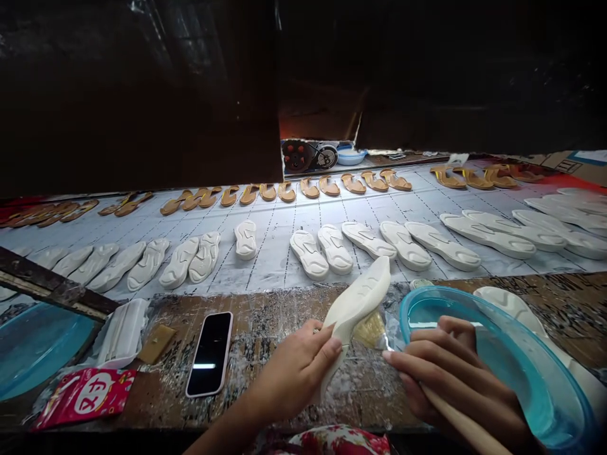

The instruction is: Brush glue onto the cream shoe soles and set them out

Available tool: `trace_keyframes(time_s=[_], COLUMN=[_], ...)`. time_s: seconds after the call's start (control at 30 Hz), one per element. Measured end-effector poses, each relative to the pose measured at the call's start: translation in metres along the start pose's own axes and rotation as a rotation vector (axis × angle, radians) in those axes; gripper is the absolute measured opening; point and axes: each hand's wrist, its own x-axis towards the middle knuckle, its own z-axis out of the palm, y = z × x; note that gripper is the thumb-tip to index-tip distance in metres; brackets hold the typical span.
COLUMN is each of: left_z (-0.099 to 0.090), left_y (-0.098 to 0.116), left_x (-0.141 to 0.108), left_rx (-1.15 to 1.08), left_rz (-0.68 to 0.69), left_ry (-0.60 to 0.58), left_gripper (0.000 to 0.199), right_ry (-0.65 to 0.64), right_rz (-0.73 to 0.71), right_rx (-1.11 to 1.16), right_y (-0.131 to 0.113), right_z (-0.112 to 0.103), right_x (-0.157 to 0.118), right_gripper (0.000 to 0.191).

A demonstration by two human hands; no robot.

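A white sheet (272,256) stretches across twelve o'clock, carrying pale soles (368,240) and, farther back, tan soles (329,186); the tabletop (272,313) fills six o'clock; a blue basin (535,360) sits at four; the left hand (303,363) grips a tilted sole (363,294) towards five; the right hand (455,373) holds a brush (368,330), bristles at the sole's side; a phone (209,354) lies at eight.

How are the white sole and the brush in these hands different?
The sole is white, while the brush has yellowish bristles and a light brown handle. The sole is broad and curvy; the brush's handle is thin and straight. The left hand holds the sole; the right hand holds the brush. Both are held tilted.
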Motion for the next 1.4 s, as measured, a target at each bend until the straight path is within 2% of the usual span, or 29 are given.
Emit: trace_keyframes(time_s=[0.1,0.27,0.43,0.5,0.6,0.67,0.73,0.77,0.83,0.93,1.0,1.07,1.23,1.4], left_z=[0.000,0.004,0.015,0.018,0.020,0.020,0.020,0.020,0.021,0.024,0.024,0.024,0.018,0.014], left_y=[-0.002,-0.011,-0.011,-0.010,-0.011,-0.012,-0.014,-0.015,-0.016,-0.017,-0.016,-0.015,-0.012,-0.011], left_x=[0.002,0.015,0.025,0.028,0.032,0.035,0.035,0.034,0.031,0.024,0.021,0.019,0.021,0.019], left_rx=[-0.059,-0.511,-0.825,-0.900,-1.036,-1.144,-1.237,-1.265,-1.289,-1.280,-1.270,-1.266,-1.313,-1.363], left_rz=[0.003,-0.067,-0.093,-0.099,-0.145,-0.190,-0.215,-0.222,-0.230,-0.224,-0.210,-0.194,-0.177,-0.246], left_ry=[-0.018,-0.131,-0.085,-0.034,0.058,0.045,-0.036,-0.083,-0.156,-0.213,-0.205,-0.178,-0.167,-0.175], left_gripper=[0.046,0.053,0.058,0.060,0.061,0.059,0.060,0.060,0.060,0.056,0.053,0.051,0.057,0.057], right_ry=[0.000,0.054,0.021,-0.027,-0.029,-0.008,0.034,0.081,0.262,0.410,0.411,0.376,0.280,0.318], right_rz=[0.013,0.140,0.049,0.055,0.061,0.060,0.102,0.146,0.234,0.336,0.359,0.347,0.307,0.410], right_rx=[0.066,0.233,0.329,0.357,0.378,0.430,0.468,0.467,0.397,0.262,0.223,0.236,0.374,0.366], right_y=[-0.005,-0.013,-0.020,-0.027,-0.035,-0.035,-0.029,-0.024,-0.011,0.007,0.012,0.009,-0.019,-0.026], right_z=[0.004,0.011,0.019,0.025,0.032,0.032,0.029,0.027,0.023,0.023,0.026,0.031,0.043,0.038], right_x=[-0.004,-0.009,-0.006,-0.007,-0.011,-0.013,-0.013,-0.013,-0.011,-0.006,-0.003,-0.001,-0.009,-0.022], right_gripper=[0.010,0.012,0.015,0.015,0.009,0.013,0.013,0.011,0.011,0.021,0.026,0.022,0.011,0.012])
